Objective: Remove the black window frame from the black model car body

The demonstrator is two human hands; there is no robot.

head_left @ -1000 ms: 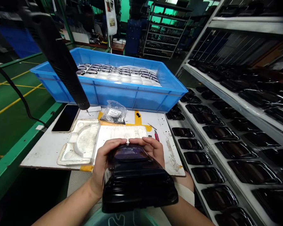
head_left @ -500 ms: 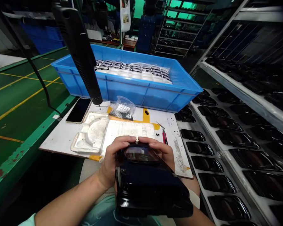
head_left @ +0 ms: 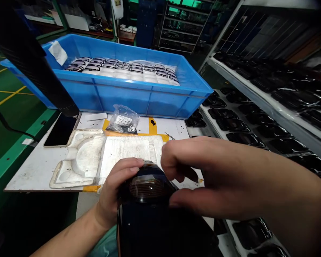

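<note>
A glossy black plastic housing point(head_left: 155, 228) with an oval dark ribbed lens point(head_left: 147, 188) fills the lower middle, close to me. My left hand point(head_left: 113, 185) grips its far left side, fingers wrapped over the end. My right hand point(head_left: 214, 175) is off the far end, above the housing's right side. Its fingers are curled and the thumb stands apart from them, with nothing visible between. Whether the thumb touches the housing I cannot tell. Beyond the hands lies a worn white foam fixture point(head_left: 88, 160). A black electric screwdriver point(head_left: 50, 78) hangs at upper left.
Behind the board stands a blue crate point(head_left: 117, 94) with rows of dark-rimmed parts. A clear plastic bag point(head_left: 123, 121), a phone point(head_left: 60, 132) and a thin metal rod point(head_left: 169, 135) lie on the board. Glossy black parts point(head_left: 230, 123) line the racks at right.
My right hand has let go of the housing's far end and moved right and up toward me. My left hand keeps its hold. The view has shifted right and closer.
</note>
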